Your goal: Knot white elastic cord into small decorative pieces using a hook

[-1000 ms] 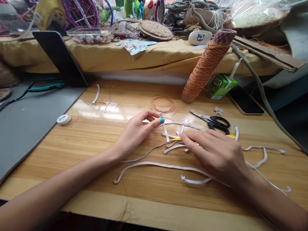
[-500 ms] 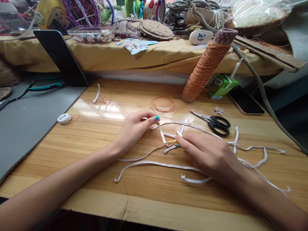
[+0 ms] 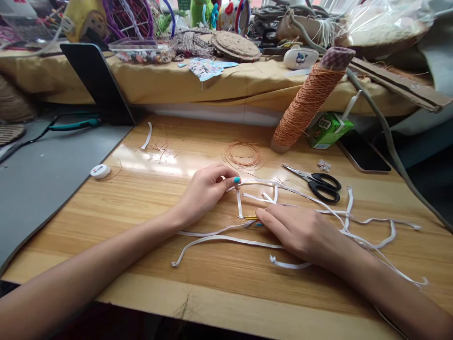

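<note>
My left hand [image 3: 215, 186] is closed in a pinch on the upper corner of a white strip frame [image 3: 239, 203], thumb and fingertip pressed together. Lower and to the right, my right hand [image 3: 295, 231] grips thin yellow tweezers [image 3: 250, 217], their tips at the lower end of the short white strip between my hands. Most of the tweezers is hidden by my fingers. More white strips [image 3: 226, 238], narrow and bent, lie around and under my right hand, some joined to each other. Black-handled scissors [image 3: 323, 185] rest just beyond that hand.
A coil of copper-coloured wire [image 3: 243, 154] lies beyond my hands. Behind it lean a tall orange thread spool [image 3: 307, 106] and a green drink carton [image 3: 329, 131]. A phone [image 3: 364, 151] lies at right. A white round spool [image 3: 100, 171] and a dark tablet [image 3: 99, 85] are at left.
My left hand has shifted slightly right and down with the strip corner. The tweezers' tips have moved a little lower, and the strip between my hands stands straighter. The view has shifted slightly.
</note>
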`<state>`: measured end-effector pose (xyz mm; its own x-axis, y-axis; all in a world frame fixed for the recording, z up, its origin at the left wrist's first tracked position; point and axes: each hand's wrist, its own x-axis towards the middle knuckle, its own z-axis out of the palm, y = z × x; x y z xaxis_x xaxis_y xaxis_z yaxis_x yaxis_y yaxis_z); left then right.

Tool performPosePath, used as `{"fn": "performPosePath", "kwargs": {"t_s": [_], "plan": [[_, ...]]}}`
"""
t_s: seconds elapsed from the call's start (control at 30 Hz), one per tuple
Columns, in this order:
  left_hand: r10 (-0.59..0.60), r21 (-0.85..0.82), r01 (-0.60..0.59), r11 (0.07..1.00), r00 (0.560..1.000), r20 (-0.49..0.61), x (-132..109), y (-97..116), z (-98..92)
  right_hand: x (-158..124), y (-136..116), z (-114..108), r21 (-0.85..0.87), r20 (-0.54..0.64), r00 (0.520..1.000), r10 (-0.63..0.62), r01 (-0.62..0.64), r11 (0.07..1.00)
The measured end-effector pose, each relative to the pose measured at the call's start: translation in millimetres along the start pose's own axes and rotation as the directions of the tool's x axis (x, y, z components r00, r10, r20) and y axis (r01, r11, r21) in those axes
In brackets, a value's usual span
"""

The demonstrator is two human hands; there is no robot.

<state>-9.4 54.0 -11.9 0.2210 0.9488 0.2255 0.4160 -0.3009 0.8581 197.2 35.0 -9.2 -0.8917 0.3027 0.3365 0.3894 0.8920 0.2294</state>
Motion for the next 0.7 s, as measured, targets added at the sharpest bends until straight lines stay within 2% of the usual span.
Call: {"fn": "performPosePath", "kwargs": {"t_s": [0.27,0.5,0.7], "plan": [[0.060,-0.009,-0.060,0.998,0.998,-0.022,0.1,-1.8,1.2,5.3,0.6,2.3,-0.002,-0.011,1.000,0.016,-0.016,1.000],[0.071,-0.035,-0.072,0.997,0.997,-0.027,-1.4,1.2,0.1,2.0,4.4,7.1,0.067,0.031,0.998,0.051,-0.053,0.996],[0.080,-0.036,-0.083,0.996,0.995,-0.064,-1.1,0.7,-0.3,4.2,3.6,2.5,0.082,-0.004,0.987,0.161,-0.160,0.984]]}}
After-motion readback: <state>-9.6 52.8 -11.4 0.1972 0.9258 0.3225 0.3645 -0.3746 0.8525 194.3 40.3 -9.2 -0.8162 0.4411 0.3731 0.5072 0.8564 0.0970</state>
